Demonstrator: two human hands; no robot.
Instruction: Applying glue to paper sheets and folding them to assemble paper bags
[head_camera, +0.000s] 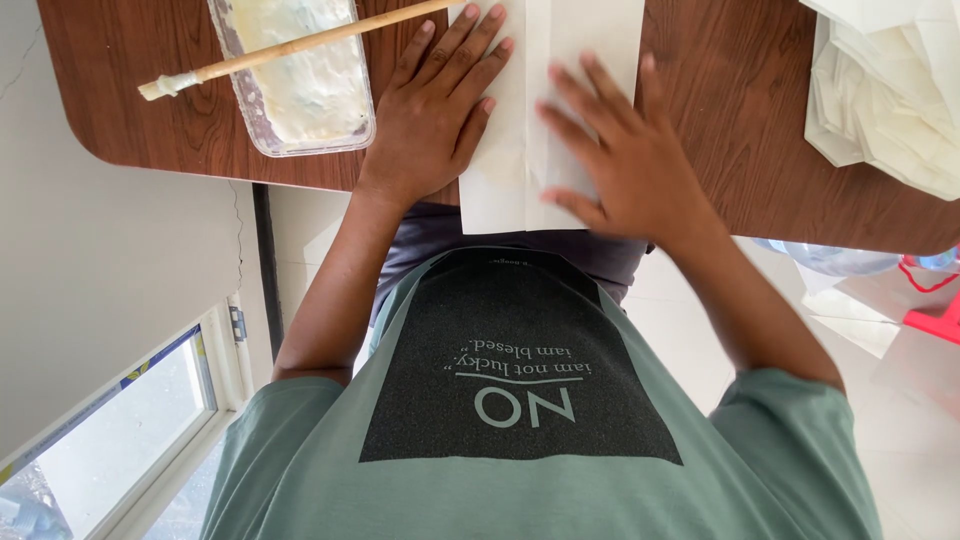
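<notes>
A white folded paper sheet (520, 150) lies on the brown wooden table (150, 110), with its near end hanging over the table's edge. My left hand (432, 115) rests flat on the table, fingers spread, with the fingertips on the sheet's left side. My right hand (622, 165) lies flat on the sheet's right part, fingers apart and slightly blurred. Neither hand grips anything. My green shirt with a dark printed panel (520, 400) fills the lower part of the view.
A clear plastic tray of white paste (300, 70) stands left of my left hand, with a wooden stick brush (290, 45) lying across it. A heap of white paper pieces (890, 90) sits at the right. A red stool (940, 315) and a window (120, 430) are below.
</notes>
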